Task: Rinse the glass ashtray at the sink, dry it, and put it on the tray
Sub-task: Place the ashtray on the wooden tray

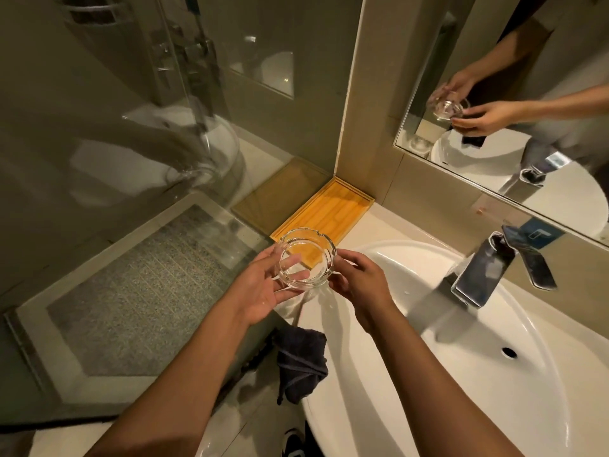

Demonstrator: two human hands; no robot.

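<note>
A clear round glass ashtray [306,257] with notched rim is held in the air above the counter's left corner, tilted toward me. My left hand [263,288] cups it from the left and beneath. My right hand [357,282] touches its right edge with the fingertips. Just behind it lies a yellow wooden tray [333,209], bare, in the corner by the wall. The white sink basin [461,341] spreads to the right, with a chrome faucet [481,272] at its back; no water runs.
A dark cloth [301,364] hangs over the counter's front edge below my hands. A mirror [514,103] above the sink reflects the hands and ashtray. A glass shower partition [131,127] stands at the left.
</note>
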